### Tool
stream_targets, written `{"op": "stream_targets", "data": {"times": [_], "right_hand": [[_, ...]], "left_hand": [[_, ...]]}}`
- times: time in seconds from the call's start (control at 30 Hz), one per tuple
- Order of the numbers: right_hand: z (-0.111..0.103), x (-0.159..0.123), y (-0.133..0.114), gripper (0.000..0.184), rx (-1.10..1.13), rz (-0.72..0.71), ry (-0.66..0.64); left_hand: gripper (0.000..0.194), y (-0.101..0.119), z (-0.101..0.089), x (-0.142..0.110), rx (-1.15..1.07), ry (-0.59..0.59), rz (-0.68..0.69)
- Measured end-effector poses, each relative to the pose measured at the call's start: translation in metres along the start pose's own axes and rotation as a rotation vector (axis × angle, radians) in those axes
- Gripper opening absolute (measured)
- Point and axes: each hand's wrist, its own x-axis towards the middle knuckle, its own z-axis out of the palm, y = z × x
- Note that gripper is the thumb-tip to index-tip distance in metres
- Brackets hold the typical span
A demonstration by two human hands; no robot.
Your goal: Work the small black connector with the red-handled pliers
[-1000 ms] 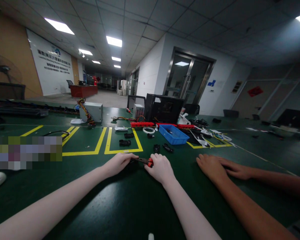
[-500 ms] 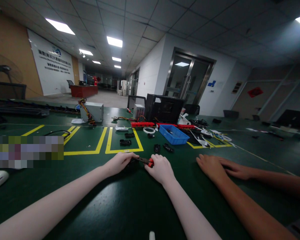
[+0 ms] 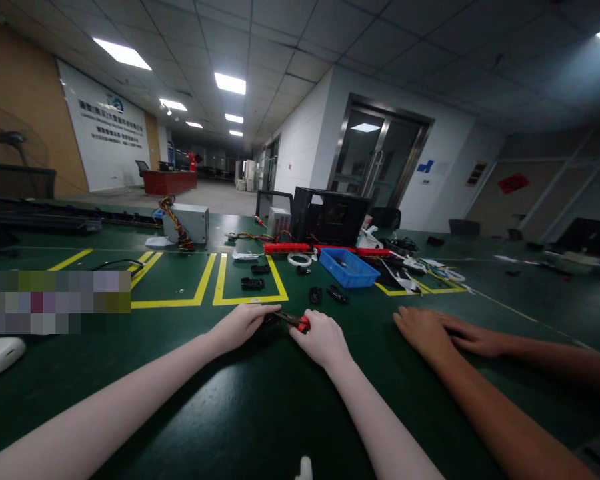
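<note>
Pliers (image 3: 289, 319) with red handles and a dark metal nose were in the person's right hand (image 3: 325, 337), just above the dark green tabletop (image 3: 280, 413) and straight ahead of the wearer. The right hand was curled around the handles, with a bit of red showing past the thumb. The nose pointed left, to the fingertips of the left hand (image 3: 244, 327), whose thumb and fingers were drawn together in a pinch on a small dark piece (image 3: 270, 319). Most of that piece was hidden under the fingers, so its shape could not be told, nor whether the pliers bit into it.

Beyond the hands, two small black plastic parts (image 3: 253, 283) lay within a rectangle of yellow tape (image 3: 283, 287), and two more black oblong parts (image 3: 337, 294) lay outside it, near a shallow blue plastic tray (image 3: 365, 278). A white ring-shaped coil (image 3: 299, 259) sat between the taped rectangle and the tray, in front of a long red strip (image 3: 286, 248). Farther back stood a black computer case (image 3: 330, 217) and, to the left, a grey metal box (image 3: 195, 223) with multicoloured wires. On the right, a co-worker's two hands (image 3: 423, 330) rested on the tabletop, one partly behind the other, well apart from the pliers.
</note>
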Motion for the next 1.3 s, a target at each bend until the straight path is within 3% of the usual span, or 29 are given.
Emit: {"op": "stream_targets", "data": {"times": [0.23, 0.57, 0.93, 1.07, 1.3], "right_hand": [[0.004, 0.0, -0.002, 0.026, -0.011, 0.028, 0.036], [0.005, -0.001, -0.008, 0.034, 0.002, 0.056, 0.039], [0.001, 0.002, -0.007, 0.028, -0.12, 0.032, 0.067], [0.0, 0.002, -0.003, 0.015, -0.146, -0.002, 0.061], [0.001, 0.003, 0.003, 0.009, -0.186, -0.044, 0.06]], "left_hand": [[0.031, 0.004, 0.005, 0.0, -0.128, 0.109, -0.234], [0.024, 0.006, 0.0, 0.0, -0.182, 0.155, -0.241], [0.025, -0.001, 0.008, 0.002, -0.386, 0.057, -0.287], [0.042, 0.001, 0.012, 0.002, -0.314, 0.009, -0.247], [0.051, 0.011, 0.004, 0.003, -0.174, -0.116, -0.223]]}}
